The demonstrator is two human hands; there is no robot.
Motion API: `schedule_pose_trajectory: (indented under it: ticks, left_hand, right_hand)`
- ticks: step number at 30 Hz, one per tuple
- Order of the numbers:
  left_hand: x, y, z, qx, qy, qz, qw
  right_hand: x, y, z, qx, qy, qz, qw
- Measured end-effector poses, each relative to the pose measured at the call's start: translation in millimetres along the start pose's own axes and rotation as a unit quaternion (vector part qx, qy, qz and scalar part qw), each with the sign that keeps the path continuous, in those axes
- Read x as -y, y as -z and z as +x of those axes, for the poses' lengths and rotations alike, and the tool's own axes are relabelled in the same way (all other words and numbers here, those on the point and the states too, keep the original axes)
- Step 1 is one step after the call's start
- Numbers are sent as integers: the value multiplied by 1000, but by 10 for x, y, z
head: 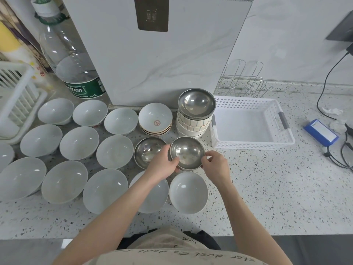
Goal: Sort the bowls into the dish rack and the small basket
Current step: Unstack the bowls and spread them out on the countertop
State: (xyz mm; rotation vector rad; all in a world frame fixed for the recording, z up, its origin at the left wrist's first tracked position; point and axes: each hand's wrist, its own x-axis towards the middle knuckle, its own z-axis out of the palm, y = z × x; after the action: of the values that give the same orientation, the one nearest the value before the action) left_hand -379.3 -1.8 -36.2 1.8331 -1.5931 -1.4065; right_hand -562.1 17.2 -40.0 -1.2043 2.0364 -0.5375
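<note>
Closest to me there's handwriting on my shirt [172,253], upside down from here; I can make out something like "dust" but not the rest. Just past it on the speckled worktop [267,188], my left hand [162,165] and right hand [215,165] both have a grip on the small steel bowl [187,153], fingers curled over its rim from either side. It sits on top of another bowl I can barely see, with a second steel bowl [148,151] touching it on the left.

Progress-wise, I'd say I've barely started. The white small basket [282,139] off to the right has nothing in it. The white dish rack [17,92] at far left looks empty in the part I can see. The plain white bowls [79,143] are spread in rows across the left side, so pretty much everything's left to sort.

Further back is a stack of shallow bowls with a red seal mark [157,122] I can't read, then a striped stack topped by a steel bowl [196,101]. Behind the basket, a wire rack [240,87].

The big water bottle [76,73] in the back left reads "...stbon", "Water" and "4.5 L".
</note>
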Motion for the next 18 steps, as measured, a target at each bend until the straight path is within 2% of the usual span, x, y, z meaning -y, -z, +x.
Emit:
schedule_pose_trajectory:
  ticks: [3, 6, 18]
  left_hand:
    - [-8, -1, 15, -3, -9, 60, 998]
    - [20, -1, 24, 4, 7, 82, 997]
    - [30, -75, 39, -12, -38, 199, 979]
  right_hand:
    - [-26, -13, 9, -3, 4, -26, 1000]
    - [-44, -32, 8, -9, 9, -34, 999]
    - [-75, -38, 52, -6, 12, -54, 998]
